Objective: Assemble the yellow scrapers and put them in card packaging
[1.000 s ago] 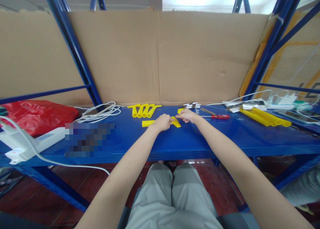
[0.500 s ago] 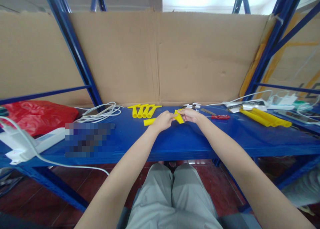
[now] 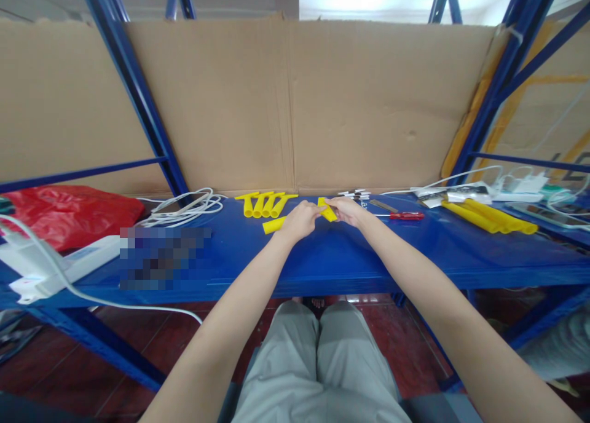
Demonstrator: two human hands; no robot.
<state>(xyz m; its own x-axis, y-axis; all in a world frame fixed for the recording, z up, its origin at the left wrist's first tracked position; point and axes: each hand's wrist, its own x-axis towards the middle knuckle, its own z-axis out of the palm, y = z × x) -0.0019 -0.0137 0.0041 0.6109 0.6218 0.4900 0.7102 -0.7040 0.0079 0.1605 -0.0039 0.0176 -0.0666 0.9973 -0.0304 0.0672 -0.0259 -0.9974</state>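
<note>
My left hand [image 3: 299,222] is closed around a yellow T-shaped tool [image 3: 327,209], whose round tubular handle pokes out to the left of my fist. My right hand [image 3: 346,210] grips the flat, wide head from the other side, fingers pinched on it. The middle of the tool is covered by my left fingers. Behind my left hand lie several similar yellow T-shaped tools [image 3: 266,205], side by side with tube ends toward me. Just right of my right hand is a screwdriver [image 3: 406,216] with a red handle.
Black-and-white small packs [image 3: 354,194] and a thin strip [image 3: 383,208] lie beyond my right hand. Yellow tubes [image 3: 488,217] rest at right near cables. At left are a red bag [image 3: 74,217], a white power strip [image 3: 92,257] and a coiled cable [image 3: 188,208]. Cardboard [image 3: 369,109] stands behind.
The head of the yellow tool has tilted and shifted slightly up and left between my hands. Both hands keep their hold; the things on the table have not moved.
</note>
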